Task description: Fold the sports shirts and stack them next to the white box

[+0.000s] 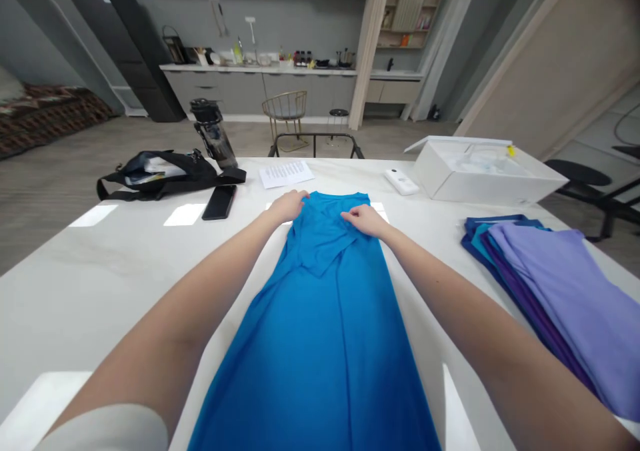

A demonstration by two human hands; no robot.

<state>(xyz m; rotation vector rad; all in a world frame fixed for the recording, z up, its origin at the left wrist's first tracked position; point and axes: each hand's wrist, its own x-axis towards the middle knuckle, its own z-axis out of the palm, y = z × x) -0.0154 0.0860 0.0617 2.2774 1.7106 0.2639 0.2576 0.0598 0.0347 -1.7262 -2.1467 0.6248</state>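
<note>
A long blue garment [320, 331] lies spread down the middle of the white table, its far end narrow and wrinkled, its near end running out of view below. My left hand [290, 206] is closed on the far left corner of the cloth, fingers pinching its edge. On the far right side, my right hand [366, 220] pinches the same cloth a little below its top edge. Both arms reach forward along either side of the garment. The fabric between my hands is creased; nearer to me it is smoother, with one long fold line.
Folded purple and blue clothes [565, 291] are stacked at the right. Behind them stands an open white box [490, 178], beside a small white device [401, 182]. A printed sheet [286, 174], black phone [220, 202], black bag [165, 174] and dark bottle [215, 134] occupy the far left.
</note>
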